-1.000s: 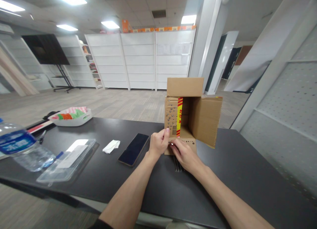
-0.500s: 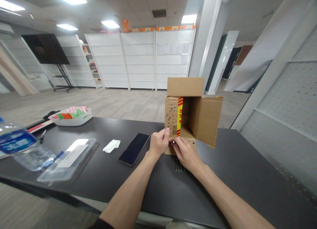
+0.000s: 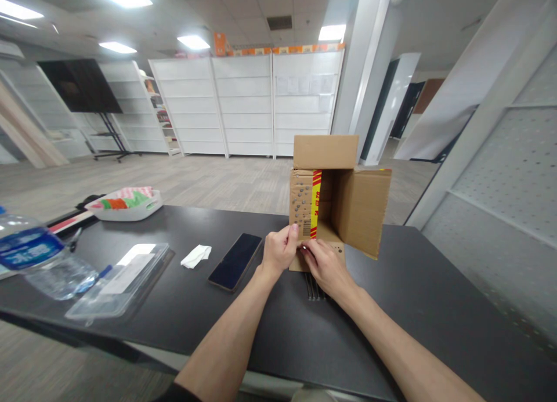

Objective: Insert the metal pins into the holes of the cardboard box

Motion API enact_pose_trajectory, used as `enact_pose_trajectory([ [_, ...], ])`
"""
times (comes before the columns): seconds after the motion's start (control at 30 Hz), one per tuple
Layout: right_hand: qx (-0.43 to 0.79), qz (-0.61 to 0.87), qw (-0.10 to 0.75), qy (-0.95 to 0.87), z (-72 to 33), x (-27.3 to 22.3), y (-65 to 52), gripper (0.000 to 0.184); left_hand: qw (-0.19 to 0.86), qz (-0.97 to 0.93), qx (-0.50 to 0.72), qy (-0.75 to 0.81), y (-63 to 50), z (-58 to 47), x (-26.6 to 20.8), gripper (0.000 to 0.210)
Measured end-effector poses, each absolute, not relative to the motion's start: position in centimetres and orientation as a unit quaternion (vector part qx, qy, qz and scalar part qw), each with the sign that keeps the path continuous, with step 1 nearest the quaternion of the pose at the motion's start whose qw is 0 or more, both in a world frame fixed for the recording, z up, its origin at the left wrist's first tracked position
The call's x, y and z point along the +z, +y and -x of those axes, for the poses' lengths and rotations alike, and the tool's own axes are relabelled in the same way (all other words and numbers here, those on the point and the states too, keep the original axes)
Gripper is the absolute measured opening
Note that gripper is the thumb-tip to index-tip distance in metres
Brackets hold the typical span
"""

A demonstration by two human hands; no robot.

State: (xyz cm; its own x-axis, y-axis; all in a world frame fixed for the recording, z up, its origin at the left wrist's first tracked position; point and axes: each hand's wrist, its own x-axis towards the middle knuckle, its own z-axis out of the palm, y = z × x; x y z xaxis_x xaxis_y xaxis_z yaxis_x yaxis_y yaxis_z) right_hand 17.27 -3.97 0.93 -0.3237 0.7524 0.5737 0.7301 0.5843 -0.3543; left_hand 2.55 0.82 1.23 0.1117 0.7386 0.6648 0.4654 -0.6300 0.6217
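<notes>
Working close together at the mouth of a cardboard box [image 3: 340,207], the person's left hand [image 3: 278,251] and right hand [image 3: 325,267] are resting just beside each other near the lower left corner of the opening. The box is standing on the dark counter [image 3: 413,315], its mouth facing the camera, one flap pointing upward and another standing out to the right. The left flap [image 3: 300,199], covered in dark round spots, is bearing a barcode and a strip of yellow-and-red tape [image 3: 316,202] along its inner edge. The lower flap [image 3: 338,251], also dotted, is extending toward the person. The left fingers are lying curled inward, the thumb uppermost beside the left flap; whether they are gripping anything cannot be told. The right fingers are lying bent over the lower flap, the tips close to a small pale spot; whether they are clamping it cannot be told. Several thin dark rods [image 3: 314,289] are showing just below the lower flap, partly hidden by the right hand. Farther left, a phone [image 3: 235,261], a crumpled white paper [image 3: 196,256], a clear plastic case [image 3: 122,283], a blue-labelled bottle [image 3: 37,251] and a white basket [image 3: 124,214] are occupying the counter.
</notes>
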Motion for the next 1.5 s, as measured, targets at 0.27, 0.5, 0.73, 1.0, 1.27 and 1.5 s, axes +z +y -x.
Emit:
enact_pose_trajectory([
  [0.27, 0.009, 0.466, 0.363, -0.807, -17.44, 0.93, -3.95, 0.018, 0.132, -0.735, 0.527, 0.406, 0.83, -2.56, 1.27, 0.047],
  [0.5, 0.007, 0.485, 0.360, -0.797, -17.72, 0.58, -3.66, 0.016, 0.134, -0.734, 0.528, 0.405, 0.84, -2.54, 1.35, 0.046],
  [0.73, -0.006, 0.496, 0.362, -0.790, -17.93, 0.52, -3.56, 0.016, 0.130, -0.737, 0.529, 0.399, 0.96, -2.53, 1.23, 0.045],
  [1.0, -0.003, 0.493, 0.362, -0.791, -17.88, 0.83, -3.62, 0.014, 0.136, -0.733, 0.532, 0.400, 0.82, -2.58, 1.37, 0.044],
  [1.27, -0.007, 0.489, 0.356, -0.796, -17.98, 0.74, -3.60, 0.013, 0.140, -0.733, 0.529, 0.404, 0.82, -2.57, 1.38, 0.045],
  [1.5, -0.032, 0.507, 0.322, -0.799, -17.88, 0.80, -3.73, 0.011, 0.140, -0.732, 0.526, 0.409, 0.87, -2.55, 1.36, 0.045],
])
